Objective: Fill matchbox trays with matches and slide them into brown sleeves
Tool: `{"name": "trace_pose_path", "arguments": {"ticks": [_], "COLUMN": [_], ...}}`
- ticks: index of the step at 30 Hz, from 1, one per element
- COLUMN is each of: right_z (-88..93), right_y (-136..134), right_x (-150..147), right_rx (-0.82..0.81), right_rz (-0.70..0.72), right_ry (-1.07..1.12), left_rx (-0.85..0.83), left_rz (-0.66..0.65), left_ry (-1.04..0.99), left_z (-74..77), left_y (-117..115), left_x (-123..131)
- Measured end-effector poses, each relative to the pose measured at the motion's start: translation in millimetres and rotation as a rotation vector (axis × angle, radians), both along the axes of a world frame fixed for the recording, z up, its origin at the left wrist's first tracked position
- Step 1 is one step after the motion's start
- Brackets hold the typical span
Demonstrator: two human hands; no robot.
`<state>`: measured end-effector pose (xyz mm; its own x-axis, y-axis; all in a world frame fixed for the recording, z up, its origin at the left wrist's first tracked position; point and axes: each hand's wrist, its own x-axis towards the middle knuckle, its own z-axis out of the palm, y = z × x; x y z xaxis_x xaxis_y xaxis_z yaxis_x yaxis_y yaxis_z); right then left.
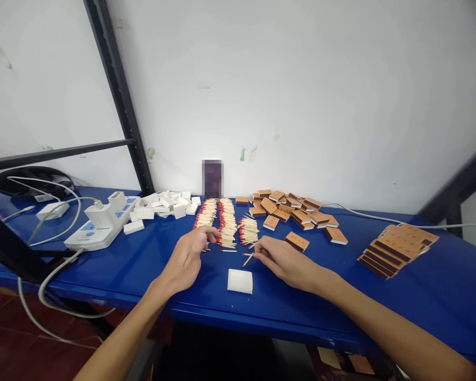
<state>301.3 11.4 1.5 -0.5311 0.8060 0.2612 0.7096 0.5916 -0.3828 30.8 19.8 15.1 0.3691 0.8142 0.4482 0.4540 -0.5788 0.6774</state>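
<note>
Surface (135,271) of glossy blue fills the lower part of the frame, and nearest to us on it, at lower centre, lies a single white tray (240,281), seemingly set apart so that both hands can reach it. We cannot tell whether its hollow faces up.

Just beyond, right of centre, our right hand (281,259) has its grip clamped on a match (247,260), pinched near the pale end, with the red head pointing down and left; held so, the fingers presumably keep clear of the tip. A loose match (229,251) lies between our hands. Our left hand (187,259), left of centre, curls at the near end of the match rows (227,219); we cannot tell whether its grip is together on something or apart. The rows run away from us at centre, red heads mostly leftward, an order that likely makes picking up easier.

At right, a stack of printed cards (400,248) fans out, probably kept clear of the working spot. At left sits a power strip (99,227).

Farther back, we see white trays (162,203) heaped left of the rows and orange matchboxes (297,209) to their right, perhaps to keep the kinds separate. Behind stands the pale wall (301,106).
</note>
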Motion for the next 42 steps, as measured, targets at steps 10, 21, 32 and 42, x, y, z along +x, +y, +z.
{"name": "trace_pose_path", "arguments": {"ticks": [10, 21, 32, 42], "right_z": [14.9, 19.2, 4.6, 30.3], "right_y": [-14, -12, 9, -31], "right_x": [-4, -13, -1, -24], "right_rx": [0.027, -0.079, -0.128, -0.174], "right_rz": [-0.090, -0.031, 0.114, 0.101], "right_ry": [0.025, 0.012, -0.168, -0.059], "left_rx": [-0.035, 0.124, 0.031, 0.005], "left_rz": [-0.005, 0.201, 0.058, 0.033], "left_ry": [-0.197, 0.062, 0.520, 0.530], "left_z": [-3.9, 5.1, -4.1, -7.1], "left_y": [8, 19, 23, 28], "left_x": [-9, -42, -43, -40]}}
